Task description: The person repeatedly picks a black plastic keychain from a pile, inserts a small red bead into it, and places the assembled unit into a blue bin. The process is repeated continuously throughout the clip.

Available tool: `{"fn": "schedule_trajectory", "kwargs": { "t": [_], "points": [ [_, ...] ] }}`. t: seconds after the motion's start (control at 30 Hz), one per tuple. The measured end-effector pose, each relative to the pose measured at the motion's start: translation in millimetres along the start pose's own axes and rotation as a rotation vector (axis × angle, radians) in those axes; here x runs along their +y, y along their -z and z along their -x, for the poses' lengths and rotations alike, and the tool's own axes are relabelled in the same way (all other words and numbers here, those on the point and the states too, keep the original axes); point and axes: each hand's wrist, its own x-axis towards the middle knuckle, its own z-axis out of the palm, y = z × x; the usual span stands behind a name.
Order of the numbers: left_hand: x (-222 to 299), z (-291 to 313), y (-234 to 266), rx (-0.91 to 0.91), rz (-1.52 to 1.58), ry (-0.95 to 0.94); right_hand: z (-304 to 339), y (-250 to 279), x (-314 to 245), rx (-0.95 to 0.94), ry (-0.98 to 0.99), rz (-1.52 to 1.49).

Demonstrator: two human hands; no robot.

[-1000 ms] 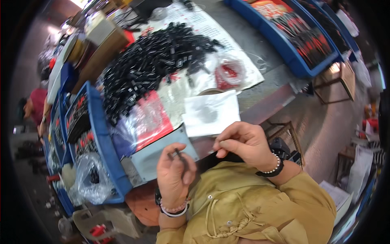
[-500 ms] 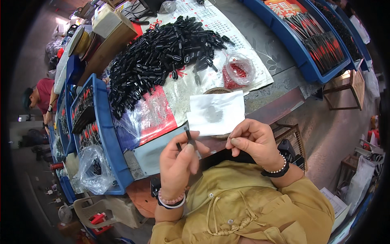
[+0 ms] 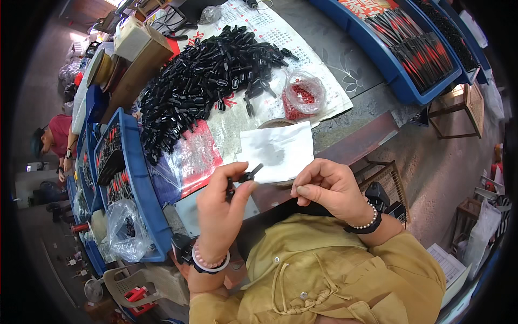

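The left hand (image 3: pixel 221 208) has its fingers curled round a small black part (image 3: pixel 251 174), its tip jutting free, probably to leave that end exposed, while the right hand (image 3: pixel 330 189) pinches thumb and forefinger together near it, whether on anything cannot be told. Just beyond, a white sheet (image 3: pixel 297 141) lies between the hands and an open bag of red pieces (image 3: pixel 304 97), apparently placed within reach. A heap of black pieces (image 3: pixel 210 75) crowds the tabletop (image 3: pixel 345 123), and a blue bin (image 3: pixel 141 189) walls off the left.
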Motion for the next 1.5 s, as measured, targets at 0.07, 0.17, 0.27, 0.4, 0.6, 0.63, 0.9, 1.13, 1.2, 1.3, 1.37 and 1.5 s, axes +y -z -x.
{"fn": "schedule_trajectory", "kwargs": {
  "t": [0.07, 0.17, 0.27, 0.4, 0.6, 0.63, 0.9, 1.13, 1.2, 1.3, 1.37, 1.5],
  "points": [
    [2, -8, -2, -0.035, -0.210, -0.187, 1, 0, 1, -0.007, 0.046, 0.021],
    [3, -22, -9, -0.081, -0.374, -0.389, 4, 1, 1, 0.016, 0.034, 0.055],
    [6, -29, -14, -0.147, -0.562, -0.424, 7, 3, -2, 0.007, 0.008, 0.104],
    [6, -41, -19, -0.282, -0.768, -0.515, 5, 7, -6, 0.022, -0.025, 0.073],
    [5, -49, -22, -0.287, -0.874, -0.692, 4, 6, -10, 0.016, -0.041, 0.087],
    [5, -48, -21, -0.284, -0.861, -0.682, 4, 6, -10, 0.011, -0.033, 0.091],
    [12, -9, 4, -0.062, 0.030, -0.149, -3, -2, -8, 0.098, 0.002, -0.034],
    [-1, 30, -23, -0.036, 0.562, 0.252, -18, -19, 3, 0.064, 0.015, -0.025],
    [-5, 35, -24, -0.016, 0.510, 0.213, -19, -22, 6, 0.051, 0.006, -0.033],
    [-10, 42, -24, 0.050, 0.423, 0.171, -17, -25, 8, 0.028, 0.006, -0.038],
    [-12, 47, -26, 0.096, 0.377, 0.150, -15, -27, 10, 0.013, 0.021, -0.033],
    [-15, 54, -32, 0.165, 0.355, 0.118, -10, -34, 16, 0.014, 0.082, 0.025]
  ]
}}
